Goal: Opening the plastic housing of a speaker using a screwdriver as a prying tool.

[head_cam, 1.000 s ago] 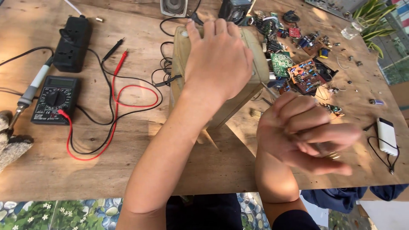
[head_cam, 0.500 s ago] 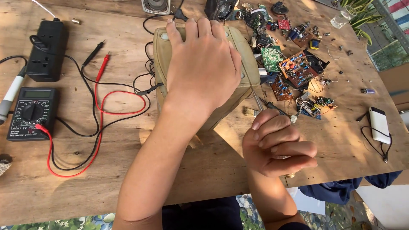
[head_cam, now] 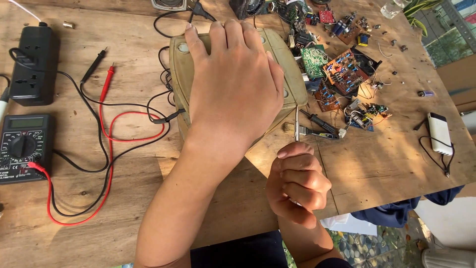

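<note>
My left hand (head_cam: 233, 89) lies flat, fingers spread, on top of a beige plastic device casing (head_cam: 285, 69) standing on the wooden table (head_cam: 119, 208). My right hand (head_cam: 297, 186) is closed around the handle of a screwdriver (head_cam: 296, 125). Its thin metal shaft points up at the casing's right edge. A black cable (head_cam: 166, 118) leaves the casing's left side.
A black multimeter (head_cam: 22, 146) with red and black probe leads (head_cam: 106, 106) lies at the left, below a black power strip (head_cam: 32, 64). Several loose circuit boards (head_cam: 344, 74) and small parts litter the right side. A white power bank (head_cam: 440, 133) rests near the right edge.
My right hand dropped lower and closed into a fist on the screwdriver, whose shaft now shows upright at the casing's edge. The left hand stays pressed on the casing.
</note>
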